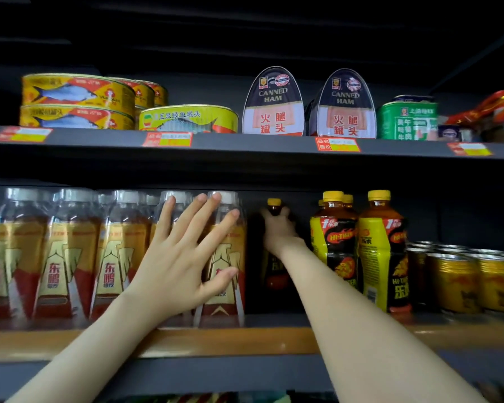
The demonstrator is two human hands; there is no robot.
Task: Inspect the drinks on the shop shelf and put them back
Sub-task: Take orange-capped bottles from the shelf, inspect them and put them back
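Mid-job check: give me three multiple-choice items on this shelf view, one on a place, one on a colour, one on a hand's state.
1. Where is the bottle that the right hand grips?
A. On the upper shelf beside the ham tins
B. Deep on the lower shelf, between the clear-capped bottles and the yellow-labelled bottles
C. In front of the gold cans

2. What colour is that bottle's cap?
A. White
B. Yellow
C. Red

3. How is the left hand?
A. Curled round a can
B. A fist holding nothing
C. Fingers spread, against the clear-capped bottles

Answers:
1 B: the arm reaches into the dark gap, to a bottle set far back.
2 B: the cap above the fingers is yellow.
3 C: straight, spread fingers lie over the bottles' fronts.
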